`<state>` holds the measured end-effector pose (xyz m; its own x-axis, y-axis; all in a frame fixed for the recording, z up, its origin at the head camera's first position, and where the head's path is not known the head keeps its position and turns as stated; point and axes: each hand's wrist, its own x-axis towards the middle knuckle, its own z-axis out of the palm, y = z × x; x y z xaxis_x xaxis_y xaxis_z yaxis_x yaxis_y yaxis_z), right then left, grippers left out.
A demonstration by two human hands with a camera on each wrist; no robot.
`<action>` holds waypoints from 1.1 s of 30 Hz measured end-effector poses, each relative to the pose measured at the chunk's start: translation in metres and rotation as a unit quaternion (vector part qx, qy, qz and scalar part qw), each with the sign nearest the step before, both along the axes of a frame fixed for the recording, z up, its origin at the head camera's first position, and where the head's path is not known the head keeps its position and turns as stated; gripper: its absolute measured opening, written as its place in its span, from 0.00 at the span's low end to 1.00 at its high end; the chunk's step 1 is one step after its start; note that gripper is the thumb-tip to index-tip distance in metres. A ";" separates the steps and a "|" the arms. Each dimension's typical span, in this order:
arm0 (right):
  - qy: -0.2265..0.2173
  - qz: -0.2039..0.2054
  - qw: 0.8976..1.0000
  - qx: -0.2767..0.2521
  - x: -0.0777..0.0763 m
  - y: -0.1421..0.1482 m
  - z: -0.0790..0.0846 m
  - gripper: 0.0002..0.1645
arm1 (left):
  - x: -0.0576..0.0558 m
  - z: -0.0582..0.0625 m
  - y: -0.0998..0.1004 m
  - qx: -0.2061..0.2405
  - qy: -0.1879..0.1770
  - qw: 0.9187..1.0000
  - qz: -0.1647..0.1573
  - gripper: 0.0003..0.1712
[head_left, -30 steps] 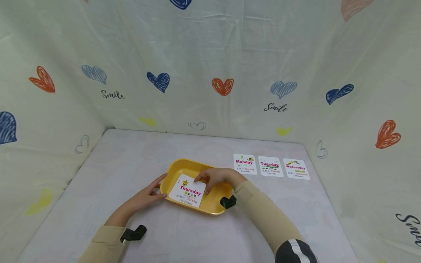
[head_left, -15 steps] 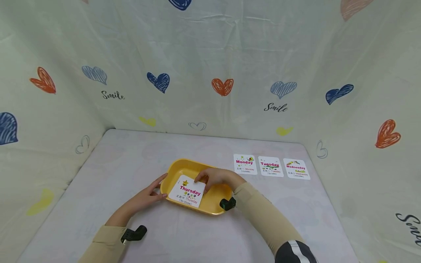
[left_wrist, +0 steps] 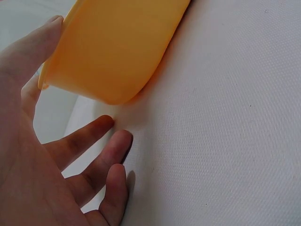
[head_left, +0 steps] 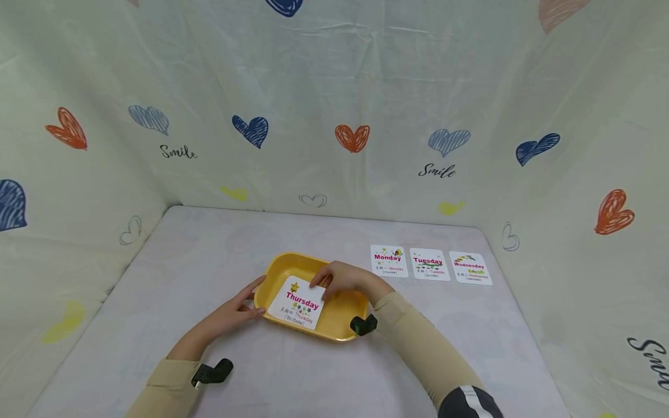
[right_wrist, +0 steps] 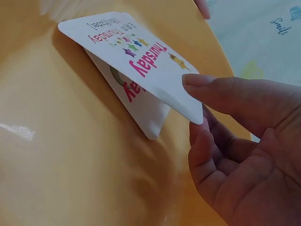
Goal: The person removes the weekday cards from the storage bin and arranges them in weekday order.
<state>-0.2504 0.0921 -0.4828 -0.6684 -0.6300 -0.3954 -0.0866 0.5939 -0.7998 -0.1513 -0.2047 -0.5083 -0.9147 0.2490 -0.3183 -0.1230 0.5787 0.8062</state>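
Note:
My right hand (head_left: 343, 277) is over the yellow tray (head_left: 341, 313), pinching the Thursday card (head_left: 296, 303) at its upper right corner. In the right wrist view the thumb lies on the printed face of that card (right_wrist: 136, 52), fingers underneath. The held edge is raised, and a gap shows above another card (right_wrist: 148, 120), whose pink lettering is mostly covered. My left hand (head_left: 230, 316) holds the tray's left end between thumb and index finger. In the left wrist view its other fingers (left_wrist: 106, 157) are spread below the rim, apart from the tray.
To the right of the tray, a row of cards lies on the white table (head_left: 251, 383): Monday (head_left: 389, 261), Tuesday (head_left: 430, 265) and Wednesday (head_left: 471, 268). A heart-patterned curtain (head_left: 313, 75) hangs behind and along the sides.
My right hand's fingers have drawn in at the Thursday card's corner, which it now pinches and tilts up slightly. The left hand and the tray stay in place.

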 end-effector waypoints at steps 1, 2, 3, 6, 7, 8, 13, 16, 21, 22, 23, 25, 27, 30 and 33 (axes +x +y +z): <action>-0.001 0.000 1.000 -0.003 0.000 0.000 0.000 0.17 | 0.000 0.000 0.000 -0.001 0.001 1.000 -0.001 0.46; -0.002 0.000 1.000 -0.005 0.000 0.000 -0.001 0.17 | 0.000 0.000 0.000 -0.001 0.001 1.000 -0.001 0.46; -0.003 0.000 1.000 -0.006 0.000 0.000 -0.001 0.17 | 0.000 0.000 0.000 -0.001 0.002 1.000 -0.001 0.46; -0.005 0.001 1.000 -0.006 0.002 -0.001 -0.002 0.18 | 0.000 0.000 0.000 -0.001 0.004 1.000 -0.002 0.46; -0.005 0.002 1.000 -0.006 0.002 -0.001 -0.002 0.18 | 0.000 0.000 0.000 -0.001 0.004 1.000 -0.002 0.46; -0.005 0.003 1.000 -0.008 0.003 -0.001 -0.002 0.18 | 0.000 0.000 0.000 -0.001 0.004 1.000 -0.002 0.46; -0.008 0.005 1.000 -0.022 0.003 -0.001 -0.006 0.19 | 0.000 0.000 0.000 0.001 0.001 1.000 -0.002 0.46; -0.005 0.005 1.000 -0.025 0.003 -0.001 -0.006 0.19 | 0.000 0.000 0.000 0.002 0.001 1.000 -0.002 0.46; -0.001 0.005 1.000 -0.027 0.004 0.000 -0.004 0.18 | 0.000 -0.001 -0.001 0.006 0.001 1.000 -0.002 0.46; 0.000 0.004 1.000 -0.027 0.004 0.000 -0.003 0.18 | 0.000 -0.001 -0.001 0.007 0.001 1.000 -0.002 0.46; 0.001 0.004 1.000 -0.027 0.004 0.000 -0.003 0.18 | -0.001 -0.002 -0.001 0.008 0.001 1.000 -0.002 0.46; 0.001 0.001 1.000 -0.029 0.004 0.001 -0.003 0.18 | -0.001 -0.002 -0.001 0.008 0.002 1.000 -0.003 0.46; -0.002 -0.001 1.000 -0.032 0.004 0.002 -0.003 0.18 | -0.001 -0.002 -0.001 0.009 0.001 1.000 -0.002 0.46; -0.003 -0.007 0.999 -0.032 0.003 0.003 -0.003 0.18 | 0.000 -0.002 -0.001 0.011 0.000 1.000 -0.002 0.46; 0.000 -0.013 1.000 -0.027 0.004 0.004 -0.002 0.18 | 0.000 -0.001 -0.001 0.012 -0.001 1.000 -0.003 0.46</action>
<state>-0.2467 0.0957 -0.4850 -0.6849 -0.6327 -0.3613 -0.0719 0.5522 -0.8306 -0.1517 -0.2054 -0.5095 -0.9128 0.2620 -0.3135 -0.1205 0.5605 0.8193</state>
